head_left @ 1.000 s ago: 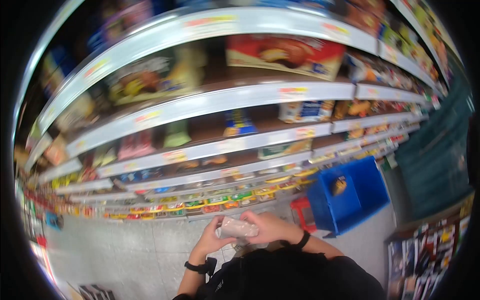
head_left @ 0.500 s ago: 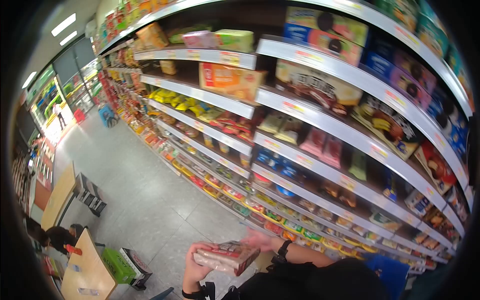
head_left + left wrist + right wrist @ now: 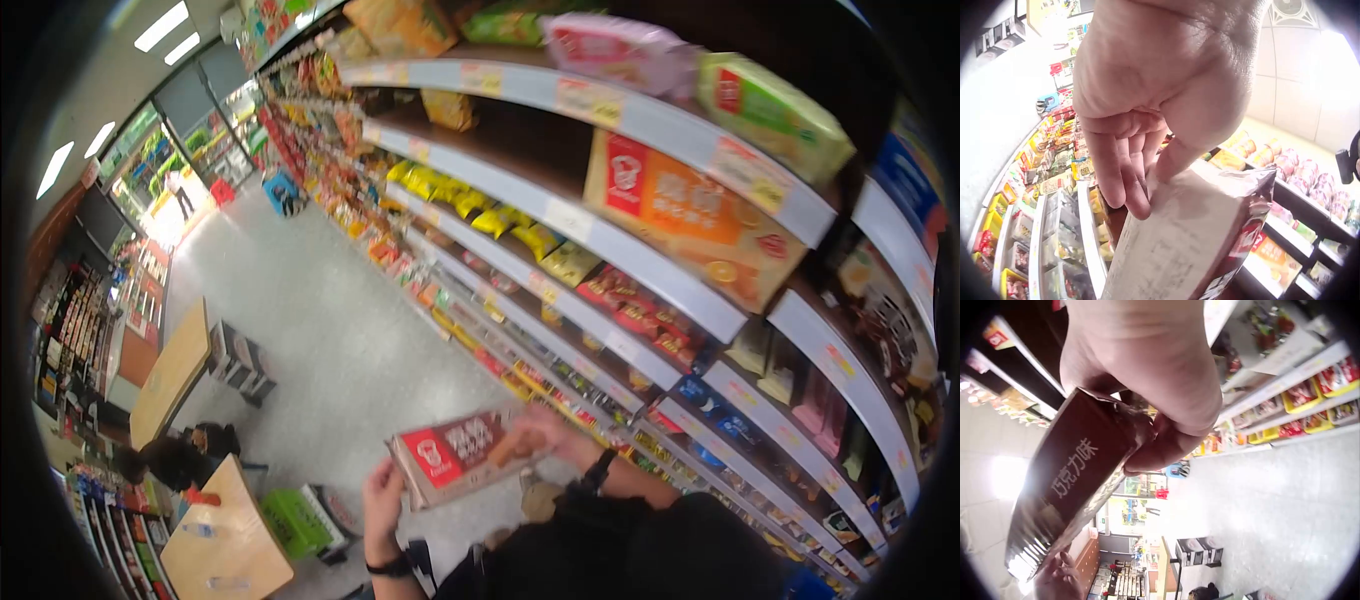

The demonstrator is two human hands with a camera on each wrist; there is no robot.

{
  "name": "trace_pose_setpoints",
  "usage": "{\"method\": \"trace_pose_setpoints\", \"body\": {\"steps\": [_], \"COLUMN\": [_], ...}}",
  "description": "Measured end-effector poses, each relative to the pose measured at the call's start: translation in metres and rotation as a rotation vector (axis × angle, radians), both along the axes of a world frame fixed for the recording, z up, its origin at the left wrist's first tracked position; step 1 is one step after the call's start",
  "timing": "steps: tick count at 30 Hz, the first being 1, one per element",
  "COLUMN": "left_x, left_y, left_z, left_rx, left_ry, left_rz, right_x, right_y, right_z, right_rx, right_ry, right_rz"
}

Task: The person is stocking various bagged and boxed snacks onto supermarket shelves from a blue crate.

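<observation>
A brown snack packet [image 3: 465, 455] with a red label and biscuit picture is held flat between both hands, its printed front facing up. The left hand [image 3: 382, 505] pinches the packet's left end; in the left wrist view, thumb and fingers of the left hand [image 3: 1147, 94] grip the corner of its pale back [image 3: 1179, 231]. At the opposite end the right hand [image 3: 555, 435] grips the packet; the right wrist view shows the right hand [image 3: 1147, 381] with its fingers curled round the end, beside the brown side panel [image 3: 1072, 462].
Shelves of packaged snacks [image 3: 560, 215] run along the right side. Wooden tables [image 3: 225, 530] stand at lower left, with a dark-haired person [image 3: 175, 462] beside them and a green box [image 3: 295, 522] near the table edge. Grey floor [image 3: 320, 300] leads to a bright doorway.
The view has swung left along the shelves, away from the blue bin. The packet, earlier tilted and seen edge-on, now lies with its front face up, and the right hand now grips its end.
</observation>
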State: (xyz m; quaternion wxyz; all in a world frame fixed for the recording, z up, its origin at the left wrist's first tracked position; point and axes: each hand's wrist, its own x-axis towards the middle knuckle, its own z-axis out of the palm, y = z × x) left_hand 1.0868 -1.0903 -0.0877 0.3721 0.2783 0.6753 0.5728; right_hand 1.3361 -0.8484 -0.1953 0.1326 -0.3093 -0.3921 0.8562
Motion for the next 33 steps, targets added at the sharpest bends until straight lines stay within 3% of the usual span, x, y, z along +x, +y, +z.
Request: {"method": "trace_pose_setpoints", "body": {"steps": [1, 2, 3, 4, 6, 8, 14, 16, 18, 20, 21, 23, 26, 29, 32, 33], "left_x": [-0.024, -0.032, -0.058, -0.084, -0.1, -0.114, -0.193, -0.216, -0.219, -0.229, -0.23, -0.226, -0.207, -0.185, -0.177, -0.178], "left_y": [0.005, 0.021, 0.03, 0.037, 0.072, 0.109, 0.233, 0.274, 0.319, 0.367, 0.387, 0.423, 0.479, 0.51, 0.53, 0.538], "left_z": [0.003, 0.014, 0.002, -0.007, 0.025, 0.057, 0.093, 0.111, 0.134, 0.15, 0.159, 0.174, 0.186, 0.19, 0.185, 0.186], "left_rx": [-0.062, 0.06, 0.183, 0.188, 0.186, 0.217, 0.346, 0.541, 0.685, 0.911, 0.93, 1.115, 1.222, 1.147, 1.135, 1.155], "left_ry": [-0.031, -0.168, -0.182, -0.277, -0.353, -0.089, -0.02, 0.155, 0.196, 0.532, 0.517, 0.821, 0.855, 0.678, 0.435, 0.56], "left_rz": [0.006, 0.084, -0.008, -0.029, -0.034, -0.165, -0.42, -0.51, -0.474, -0.4, -0.437, -0.336, -0.354, -0.448, -0.523, -0.486], "right_x": [-0.016, -0.025, -0.046, -0.052, -0.067, -0.081, -0.105, -0.113, -0.117, -0.119, -0.12, -0.125, -0.129, -0.135, -0.141, -0.141], "right_y": [0.011, 0.028, 0.036, 0.046, 0.068, 0.077, 0.095, 0.102, 0.106, 0.108, 0.111, 0.121, 0.148, 0.173, 0.188, 0.191], "right_z": [0.022, 0.038, 0.057, 0.081, 0.089, 0.129, 0.196, 0.218, 0.243, 0.266, 0.269, 0.283, 0.294, 0.294, 0.287, 0.284], "right_rx": [0.034, 0.001, 0.332, 0.344, 0.42, 0.524, 0.873, 1.397, 1.529, 1.983, 2.043, 2.116, 2.115, 2.09, 1.963, 1.893], "right_ry": [0.18, 0.072, 0.237, 0.156, 0.194, 0.19, 0.128, 0.116, 0.039, -0.495, -0.618, -0.816, -0.934, -0.933, -0.775, -0.718], "right_rz": [-0.066, -0.056, -0.234, -0.275, -0.285, -0.434, -0.757, -0.867, -0.948, -1.167, -1.283, -1.41, -1.539, -1.625, -1.811, -1.852]}}
